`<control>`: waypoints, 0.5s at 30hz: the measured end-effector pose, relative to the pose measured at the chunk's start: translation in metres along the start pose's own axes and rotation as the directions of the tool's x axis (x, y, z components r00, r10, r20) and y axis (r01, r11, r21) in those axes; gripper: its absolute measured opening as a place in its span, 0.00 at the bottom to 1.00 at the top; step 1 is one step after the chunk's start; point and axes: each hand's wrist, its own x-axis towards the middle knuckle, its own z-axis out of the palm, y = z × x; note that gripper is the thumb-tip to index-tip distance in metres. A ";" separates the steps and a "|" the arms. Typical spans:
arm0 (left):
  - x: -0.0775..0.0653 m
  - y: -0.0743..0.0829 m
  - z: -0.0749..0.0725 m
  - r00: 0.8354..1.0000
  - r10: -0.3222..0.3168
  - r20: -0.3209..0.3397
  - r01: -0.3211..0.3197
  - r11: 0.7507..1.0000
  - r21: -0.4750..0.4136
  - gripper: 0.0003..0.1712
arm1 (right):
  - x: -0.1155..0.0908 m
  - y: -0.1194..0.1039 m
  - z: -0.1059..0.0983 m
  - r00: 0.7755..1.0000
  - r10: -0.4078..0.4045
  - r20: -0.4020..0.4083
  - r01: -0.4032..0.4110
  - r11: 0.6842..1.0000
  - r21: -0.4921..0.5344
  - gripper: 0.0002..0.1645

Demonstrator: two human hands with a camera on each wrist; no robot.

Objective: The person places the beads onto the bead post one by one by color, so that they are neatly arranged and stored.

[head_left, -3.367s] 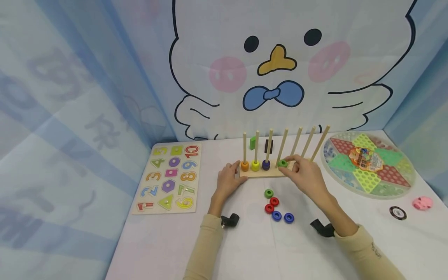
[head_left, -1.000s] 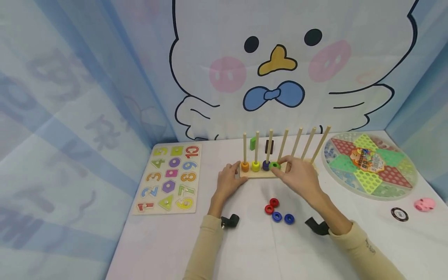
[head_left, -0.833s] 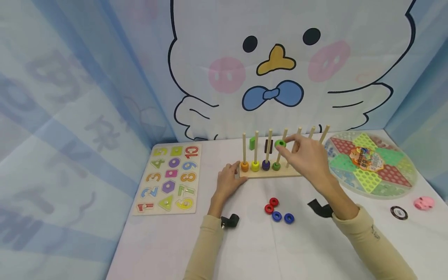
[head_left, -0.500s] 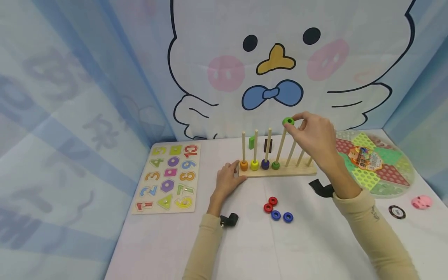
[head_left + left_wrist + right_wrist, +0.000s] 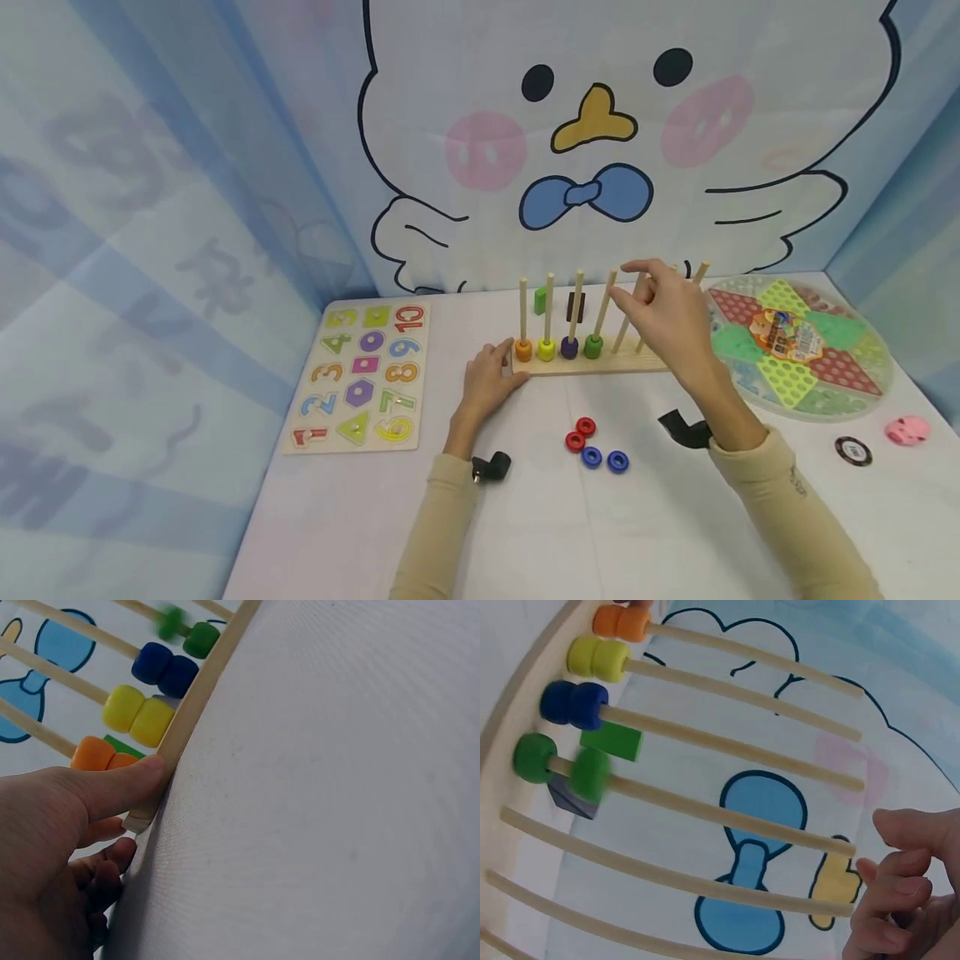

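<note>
A wooden peg stacker (image 5: 645,360) stands toward the back of the table with a row of upright pegs. Its first pegs carry pairs of orange (image 5: 523,350), yellow (image 5: 547,348) and dark blue (image 5: 569,347) beads. On the fourth peg, one green bead (image 5: 535,758) lies at the base and a blurred second green bead (image 5: 590,775) is just above it. My left hand (image 5: 487,383) grips the base's left end, thumb (image 5: 142,774) along its front edge. My right hand (image 5: 667,312) is near the top of the fourth peg, thumb and forefinger apart, holding nothing.
Two red rings (image 5: 575,442) and two blue rings (image 5: 618,462) lie in front of the stacker. A number puzzle board (image 5: 411,400) is at left. At right are a round star-patterned game board (image 5: 840,400), a black-and-white chip (image 5: 853,451) and a pink pig (image 5: 907,430).
My right hand carried the second green bead up to the fourth peg's top and let it go; the bead has slid down the peg. My left hand has stayed on the base.
</note>
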 end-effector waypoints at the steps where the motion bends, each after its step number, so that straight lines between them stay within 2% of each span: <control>1: 0.000 0.000 -0.001 1.000 -0.001 0.000 0.001 1.000 0.000 0.41 | -0.006 0.002 0.001 1.000 0.000 0.011 -0.001 0.999 0.032 0.23; 3: 0.000 0.000 -0.002 1.000 0.002 -0.002 -0.002 1.000 -0.005 0.41 | -0.017 0.008 0.005 0.996 0.025 0.087 -0.034 0.994 0.101 0.22; 4: 0.000 0.000 -0.002 1.000 0.006 -0.003 -0.006 1.000 -0.007 0.41 | -0.023 0.011 0.008 0.988 0.037 0.151 -0.057 0.990 0.130 0.22; 6: 0.000 0.000 -0.002 1.000 0.011 -0.004 -0.011 1.000 -0.010 0.41 | -0.034 0.021 0.016 0.951 0.050 0.306 -0.107 0.979 0.175 0.21; 7: -0.001 0.000 -0.002 1.000 0.010 -0.005 -0.010 1.000 -0.008 0.41 | -0.039 0.026 0.021 0.919 0.045 0.391 -0.130 0.972 0.194 0.21; 9: -0.001 -0.001 -0.002 1.000 0.003 -0.011 -0.003 1.000 0.001 0.40 | -0.049 0.037 0.033 0.835 0.014 0.550 -0.175 0.954 0.242 0.21; 10: -0.001 -0.002 -0.002 1.000 0.000 -0.013 0.000 1.000 0.006 0.40 | -0.055 0.041 0.038 0.789 -0.006 0.614 -0.195 0.946 0.259 0.21; 12: -0.001 -0.002 -0.002 1.000 -0.002 -0.015 0.002 1.000 0.007 0.40 | -0.066 0.051 0.048 0.712 -0.037 0.701 -0.230 0.931 0.283 0.22; 13: -0.001 -0.002 -0.001 1.000 -0.002 -0.013 0.002 1.000 0.006 0.40 | -0.071 0.054 0.052 0.684 -0.051 0.728 -0.244 0.924 0.294 0.23; 15: -0.001 -0.001 -0.001 1.000 0.002 -0.010 -0.001 1.000 0.003 0.40 | -0.081 0.060 0.058 0.650 -0.073 0.757 -0.259 0.915 0.310 0.23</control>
